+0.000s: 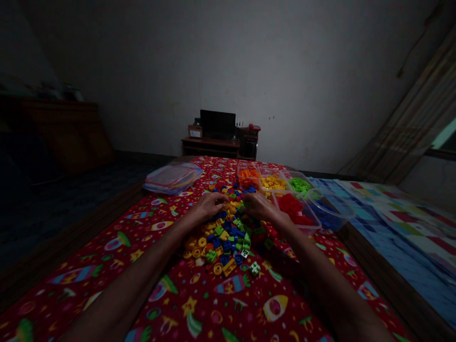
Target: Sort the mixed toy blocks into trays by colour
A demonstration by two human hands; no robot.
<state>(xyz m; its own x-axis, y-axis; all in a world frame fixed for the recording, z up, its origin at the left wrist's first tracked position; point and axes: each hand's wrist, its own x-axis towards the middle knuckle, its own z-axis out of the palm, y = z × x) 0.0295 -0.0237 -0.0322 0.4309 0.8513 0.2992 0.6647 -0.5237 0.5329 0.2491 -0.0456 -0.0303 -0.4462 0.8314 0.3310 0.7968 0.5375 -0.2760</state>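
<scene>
A loose pile of toy building blocks (231,232) in yellow, blue, green and some red lies on a red patterned cloth (199,299). My left hand (208,205) hovers at the pile's far left side, fingers bent over yellow blocks and the thumb apart from them; nothing shows in its grasp. Opposite it, my right hand (259,205) reaches into the pile's far right side with fingers curled downward. Whatever those fingertips pinch is too dark and small to name. Yellow wheel-like pieces (197,251) sit at the pile's near left.
Clear plastic boxes hold sorted blocks: orange (249,178), yellow (273,183), green (299,185) and red (292,206). A round tub (342,211) with blue blocks stands at the right edge. Stacked lids (173,178) lie far left. A bed (384,223) adjoins the right side.
</scene>
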